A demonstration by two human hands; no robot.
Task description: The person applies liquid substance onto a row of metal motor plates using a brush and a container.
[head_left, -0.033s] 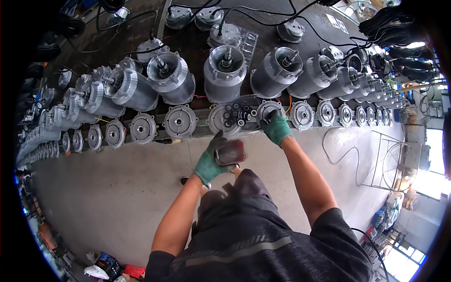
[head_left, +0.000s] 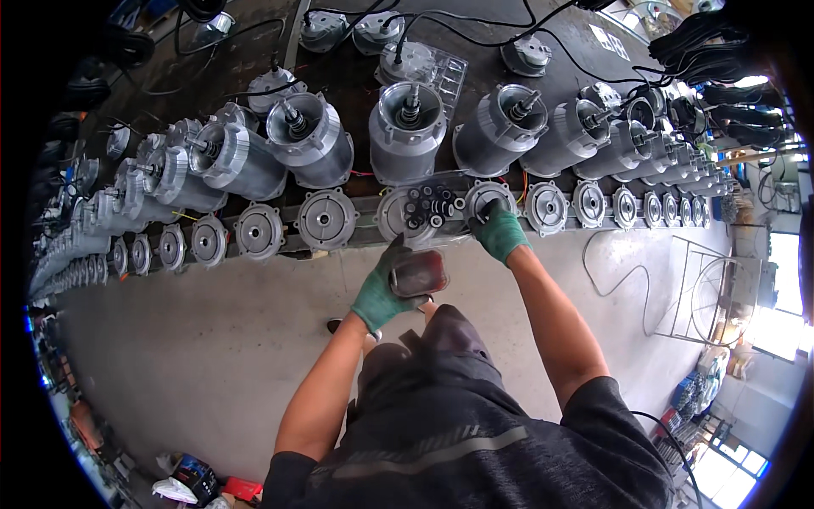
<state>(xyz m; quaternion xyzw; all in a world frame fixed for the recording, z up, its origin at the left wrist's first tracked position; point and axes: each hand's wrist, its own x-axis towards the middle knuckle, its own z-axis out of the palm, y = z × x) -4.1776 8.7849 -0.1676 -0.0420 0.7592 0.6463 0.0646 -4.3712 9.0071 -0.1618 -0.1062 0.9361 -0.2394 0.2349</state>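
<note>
My left hand (head_left: pixel 387 293), in a green glove with dark fingertips, is closed around a small clear rectangular tub (head_left: pixel 420 273) with dark reddish contents. It is held just off the bench's near edge. My right hand (head_left: pixel 498 227), gloved alike, has its fingers down at the middle of a round metal end cover (head_left: pixel 489 192). Whether something is pinched there is hidden. Left of that hand, several small black rings (head_left: pixel 434 204) lie on clear plastic, over another round end cover (head_left: pixel 388 217).
A row of round covers (head_left: pixel 326 219) runs along the bench's near edge. Behind it stand several grey motor housings (head_left: pixel 407 136) with upright shafts. Black cables (head_left: pixel 475 38) cross the back of the dark bench (head_left: pixel 483 64). A metal frame (head_left: pixel 691 288) stands on the floor at right.
</note>
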